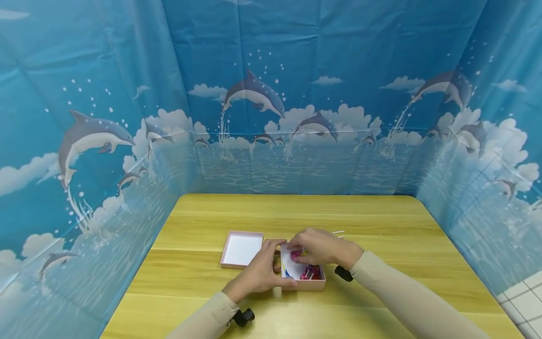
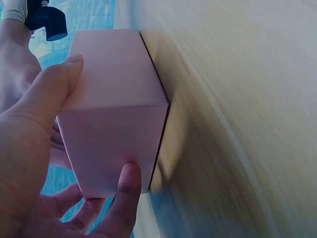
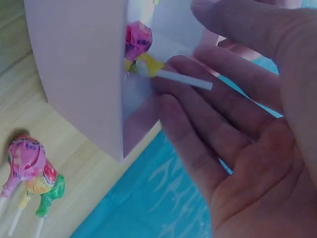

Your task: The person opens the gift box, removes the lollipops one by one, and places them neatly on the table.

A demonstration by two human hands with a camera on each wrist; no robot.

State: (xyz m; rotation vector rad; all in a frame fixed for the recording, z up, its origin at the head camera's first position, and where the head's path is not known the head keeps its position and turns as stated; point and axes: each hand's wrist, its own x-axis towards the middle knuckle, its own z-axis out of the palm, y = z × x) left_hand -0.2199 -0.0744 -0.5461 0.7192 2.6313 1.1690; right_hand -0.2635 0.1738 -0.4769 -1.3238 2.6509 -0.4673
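While the left hand (image 1: 260, 273) grips the pink box (image 1: 303, 278) on the table (image 1: 381, 221), steadying its near wall, the right hand (image 1: 319, 246) pinches a lollipop (image 3: 138, 42) by its stick just inside. The step looks like loading; next, release it among the others, then fetch the two lollipops (image 3: 30, 171) outside. The lid (image 1: 242, 249) lies just left.

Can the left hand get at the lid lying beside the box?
Probably yes: the left hand grips the box, and the lid lies open just left of it with nothing between.
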